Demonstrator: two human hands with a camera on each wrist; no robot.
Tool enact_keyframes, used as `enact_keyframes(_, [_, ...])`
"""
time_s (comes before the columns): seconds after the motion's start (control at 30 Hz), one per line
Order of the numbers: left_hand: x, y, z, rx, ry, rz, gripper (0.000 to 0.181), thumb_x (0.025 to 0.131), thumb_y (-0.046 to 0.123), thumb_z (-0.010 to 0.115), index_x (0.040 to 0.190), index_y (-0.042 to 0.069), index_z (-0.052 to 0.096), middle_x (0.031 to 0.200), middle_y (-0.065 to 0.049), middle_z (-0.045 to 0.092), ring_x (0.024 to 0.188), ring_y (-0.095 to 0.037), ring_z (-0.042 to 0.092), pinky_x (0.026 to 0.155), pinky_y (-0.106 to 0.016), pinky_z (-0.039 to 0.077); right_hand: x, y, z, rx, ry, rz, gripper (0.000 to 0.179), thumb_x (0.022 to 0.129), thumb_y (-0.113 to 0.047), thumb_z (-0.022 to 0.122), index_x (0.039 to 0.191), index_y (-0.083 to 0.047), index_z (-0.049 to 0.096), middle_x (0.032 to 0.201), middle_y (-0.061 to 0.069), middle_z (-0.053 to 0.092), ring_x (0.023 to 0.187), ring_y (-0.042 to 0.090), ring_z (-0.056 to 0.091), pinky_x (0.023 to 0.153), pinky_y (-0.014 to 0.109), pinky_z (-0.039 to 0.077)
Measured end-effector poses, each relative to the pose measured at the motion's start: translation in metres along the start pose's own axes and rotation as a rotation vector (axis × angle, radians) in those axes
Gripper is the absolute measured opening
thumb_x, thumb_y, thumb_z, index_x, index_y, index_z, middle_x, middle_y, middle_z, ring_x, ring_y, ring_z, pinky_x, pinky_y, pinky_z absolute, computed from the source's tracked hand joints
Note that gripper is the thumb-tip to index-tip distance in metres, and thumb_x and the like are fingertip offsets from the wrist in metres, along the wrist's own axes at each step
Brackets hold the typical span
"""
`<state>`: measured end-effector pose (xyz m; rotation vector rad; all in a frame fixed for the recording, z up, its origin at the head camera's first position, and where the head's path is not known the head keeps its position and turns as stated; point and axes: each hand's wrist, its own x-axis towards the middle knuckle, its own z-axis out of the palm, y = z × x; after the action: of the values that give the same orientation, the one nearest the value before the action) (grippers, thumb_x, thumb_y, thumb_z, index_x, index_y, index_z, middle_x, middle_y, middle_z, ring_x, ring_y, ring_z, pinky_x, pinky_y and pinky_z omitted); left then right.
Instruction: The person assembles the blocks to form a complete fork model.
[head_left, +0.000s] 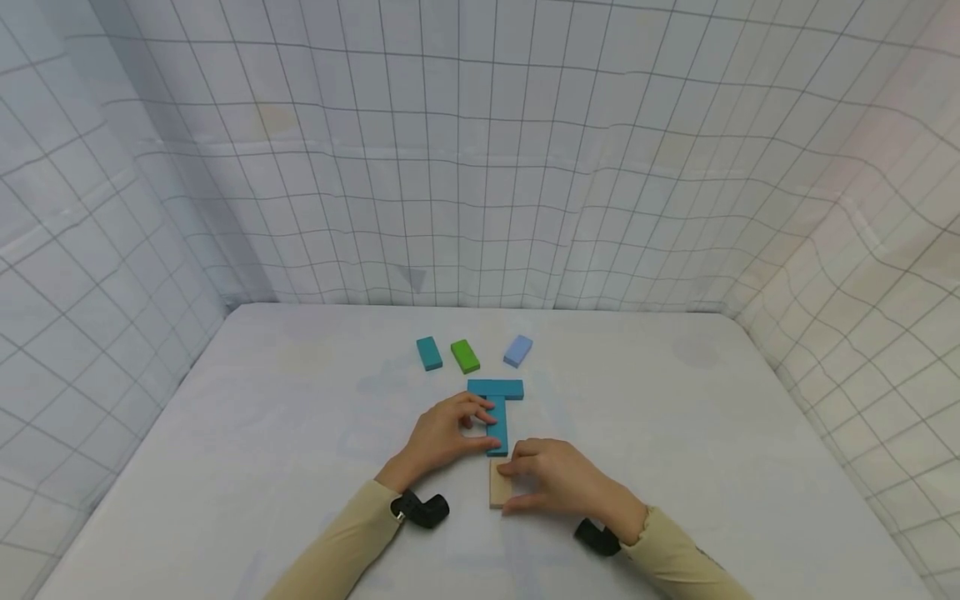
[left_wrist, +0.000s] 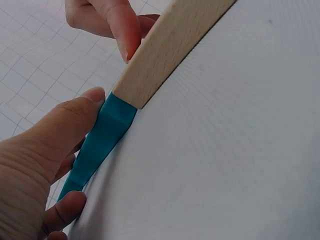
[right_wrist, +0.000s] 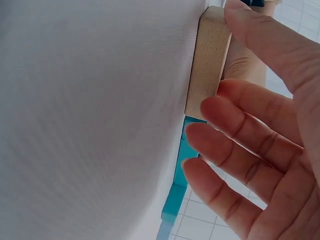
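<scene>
Two teal blocks lie as a T on the white table: a cross block (head_left: 495,388) and a stem block (head_left: 498,429). My left hand (head_left: 487,427) pinches the stem from its left side, thumb near its front end. The left wrist view shows that thumb (left_wrist: 70,125) on the teal stem (left_wrist: 102,140). A plain wooden block (head_left: 498,487) lies end to end against the stem's front. My right hand (head_left: 507,489) grips it between curled forefinger and thumb. In the right wrist view the wooden block (right_wrist: 207,65) butts against the teal stem (right_wrist: 182,165), with my fingers (right_wrist: 235,150) beside it.
Three small blocks lie in a row further back: teal (head_left: 429,353), green (head_left: 465,356) and light blue (head_left: 517,351). Checked cloth walls (head_left: 480,167) close in the table (head_left: 262,433) at the back and both sides.
</scene>
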<state>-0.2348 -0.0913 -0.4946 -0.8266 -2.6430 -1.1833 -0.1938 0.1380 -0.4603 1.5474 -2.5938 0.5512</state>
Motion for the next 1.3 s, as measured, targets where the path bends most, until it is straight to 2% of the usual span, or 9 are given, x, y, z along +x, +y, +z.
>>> enact_keyframes(0.53, [0.0009,-0.0013,0.0002,0.004,-0.002,-0.004,0.031,0.073,0.042,0.081,0.098,0.025,0.073,0.114,0.015,0.06,0.079,-0.001,0.054,0.067,-0.024,0.046,0.0004,0.0004,0.0017,-0.036,0.032,0.004,0.042,0.078,-0.046,0.075,0.107,-0.015,0.074,0.086,-0.009,0.06,0.075,-0.002,0.051,0.068,0.017,0.043])
enact_keyframes(1.0, [0.0005,-0.0029,0.0021,0.009,0.003,0.002,0.031,0.073,0.045,0.08,0.098,0.026,0.073,0.114,0.015,0.06,0.076,-0.002,0.052,0.063,-0.023,0.044,0.0025,-0.0003,-0.0003,-0.068,0.016,0.026,0.043,0.078,-0.046,0.075,0.109,-0.016,0.073,0.086,-0.009,0.061,0.074,-0.001,0.051,0.067,0.019,0.044])
enact_keyframes(1.3, [0.0001,-0.0009,0.0015,0.015,0.002,0.008,0.03,0.074,0.043,0.08,0.098,0.025,0.072,0.114,0.014,0.06,0.075,-0.002,0.052,0.063,-0.023,0.044,0.002,0.0013,0.0011,-0.017,0.017,0.089,0.044,0.078,-0.049,0.073,0.11,-0.019,0.074,0.085,-0.012,0.062,0.074,-0.002,0.052,0.064,0.016,0.042])
